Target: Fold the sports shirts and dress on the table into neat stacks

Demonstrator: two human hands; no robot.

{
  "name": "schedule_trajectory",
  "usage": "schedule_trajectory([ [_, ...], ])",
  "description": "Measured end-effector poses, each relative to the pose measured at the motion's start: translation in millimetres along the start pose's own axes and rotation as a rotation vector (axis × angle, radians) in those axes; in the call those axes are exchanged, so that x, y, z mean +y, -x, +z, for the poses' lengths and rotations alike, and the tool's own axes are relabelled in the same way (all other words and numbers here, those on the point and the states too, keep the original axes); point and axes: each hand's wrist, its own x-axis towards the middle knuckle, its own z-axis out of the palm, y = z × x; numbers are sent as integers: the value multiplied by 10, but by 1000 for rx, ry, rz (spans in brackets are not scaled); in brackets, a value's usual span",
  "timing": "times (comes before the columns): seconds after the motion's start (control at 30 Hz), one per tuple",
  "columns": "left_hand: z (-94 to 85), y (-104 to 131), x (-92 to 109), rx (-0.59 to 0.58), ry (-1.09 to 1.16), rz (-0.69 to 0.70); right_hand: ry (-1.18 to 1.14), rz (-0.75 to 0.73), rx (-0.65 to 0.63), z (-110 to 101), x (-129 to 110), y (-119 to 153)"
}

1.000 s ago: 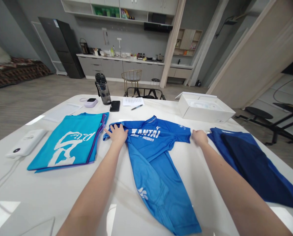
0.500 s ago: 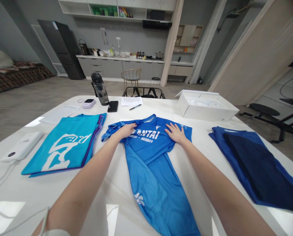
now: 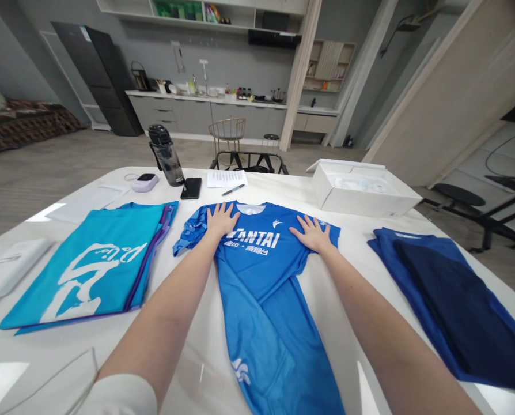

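A blue long-sleeved shirt (image 3: 257,271) with white lettering lies in front of me, its collar at the far end and its sleeves reaching down towards me. My left hand (image 3: 222,220) rests with fingers spread on its left shoulder, beside the collar. Flat on the right shoulder lies my right hand (image 3: 311,233), fingers also apart. Neither hand grips the cloth. To the left is a folded stack of turquoise and purple shirts (image 3: 110,230); to the right are folded dark blue garments (image 3: 451,305).
Behind the shirt stand a black-lidded bottle (image 3: 166,155), a phone (image 3: 191,188), a pen (image 3: 233,189) on the white table (image 3: 279,187), and a paper sheet (image 3: 227,178). An open white box (image 3: 365,193) sits back right. A white device (image 3: 13,268) lies far left.
My left hand has spread its fingers and now lies flat by the collar, the left shoulder smoother beneath it. My right hand stays nearly in place. The view has shifted slightly.
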Motion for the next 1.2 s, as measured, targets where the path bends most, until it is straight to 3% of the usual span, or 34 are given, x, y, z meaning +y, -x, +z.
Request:
schedule_trajectory([
  [0.23, -30, 53, -10, 31, 13, 99, -6, 21, 7, -5, 18, -72],
  [0.37, -121, 228, 61, 187, 97, 218, -15, 35, 5, -13, 38, -103],
  [0.43, -163, 342, 134, 210, 96, 215, -15, 46, 3, -19, 43, -121],
  [0.6, -159, 560, 330, 115, -9, 99, -5, 66, -6, -51, 57, -177],
  [0.77, -32, 558, 346, -83, 31, 32, -6, 77, -24, -72, 106, -237],
  [1.1, 82, 524, 270, 7, -16, 115, 6, 13, 12, -42, 213, -304],
  [1.2, 67, 530, 282, 14, -22, 117, -24, -15, 117, -49, 202, -247],
])
